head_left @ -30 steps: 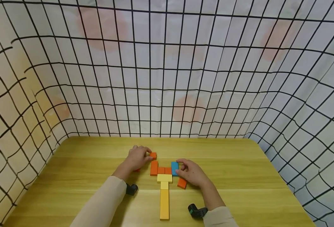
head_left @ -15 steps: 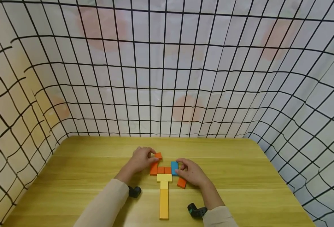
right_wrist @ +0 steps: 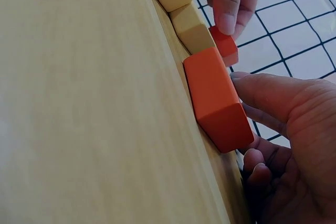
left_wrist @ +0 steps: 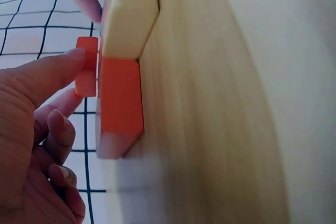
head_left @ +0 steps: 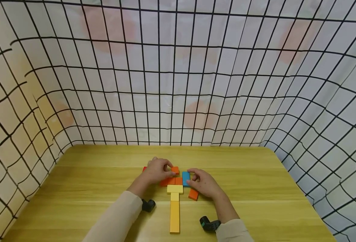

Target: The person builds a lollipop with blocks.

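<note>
My left hand (head_left: 156,170) pinches a small orange block (head_left: 175,170) between thumb and forefinger, above the row of flat blocks; the left wrist view shows the same orange block (left_wrist: 86,66) at the fingertips. My right hand (head_left: 206,183) holds a blue block (head_left: 186,179) with the thumb at its near right side and the forefinger at its far end. Between the hands, two orange squares (head_left: 179,181) lie side by side, with another orange block (head_left: 163,183) partly hidden by my left hand. A pale yellow block (head_left: 175,189) lies crosswise below them.
Below the crosswise block are a small yellow block (head_left: 174,196) and a long yellow-orange block (head_left: 174,216). A loose orange block (head_left: 193,194) sits by my right hand. A red block (head_left: 145,168) shows behind my left hand. Black grid netting (head_left: 174,127) surrounds the wooden table (head_left: 241,168).
My left hand has carried the small orange block to the right, from beyond the left orange block to beside the blue one. My right hand has stayed at the blue block.
</note>
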The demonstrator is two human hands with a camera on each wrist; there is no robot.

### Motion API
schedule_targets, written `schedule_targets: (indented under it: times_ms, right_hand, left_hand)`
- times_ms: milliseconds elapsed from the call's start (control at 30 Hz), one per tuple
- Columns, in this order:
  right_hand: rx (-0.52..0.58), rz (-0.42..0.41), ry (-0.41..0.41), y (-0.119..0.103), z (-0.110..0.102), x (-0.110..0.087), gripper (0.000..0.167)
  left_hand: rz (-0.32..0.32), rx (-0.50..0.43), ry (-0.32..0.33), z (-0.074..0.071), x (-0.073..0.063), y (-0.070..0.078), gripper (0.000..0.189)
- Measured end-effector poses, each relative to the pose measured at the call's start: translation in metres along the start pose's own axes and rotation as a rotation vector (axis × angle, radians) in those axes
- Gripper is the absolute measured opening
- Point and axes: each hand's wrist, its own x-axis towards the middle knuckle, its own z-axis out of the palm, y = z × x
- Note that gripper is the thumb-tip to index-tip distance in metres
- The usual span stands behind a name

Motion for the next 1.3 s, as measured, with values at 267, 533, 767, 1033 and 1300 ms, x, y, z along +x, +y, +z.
schedule_targets:
  times_ms: [267, 533, 767, 1033, 1300]
  right_hand:
    - [0.009, -0.007, -0.009, 0.0, -0.001, 0.001, 0.044]
    - [0.013, -0.012, -0.01, 0.0, -0.001, 0.0, 0.045]
    - [0.013, -0.011, -0.01, -0.003, -0.001, -0.001, 0.046]
    - [0.014, -0.005, -0.01, -0.002, -0.001, 0.0, 0.045]
    - [0.011, -0.007, -0.011, 0.0, 0.0, 0.0, 0.046]
  left_hand:
    - [-0.018, 0.059, -0.054, 0.006, 0.006, 0.006, 0.032]
    - [-0.013, 0.09, -0.028, 0.008, 0.007, 0.012, 0.02]
    - [-0.006, 0.103, -0.014, 0.012, 0.008, 0.013, 0.014]
    - [-0.016, 0.113, -0.019, 0.012, 0.007, 0.013, 0.014]
    - [-0.01, 0.135, -0.011, 0.013, 0.007, 0.013, 0.015]
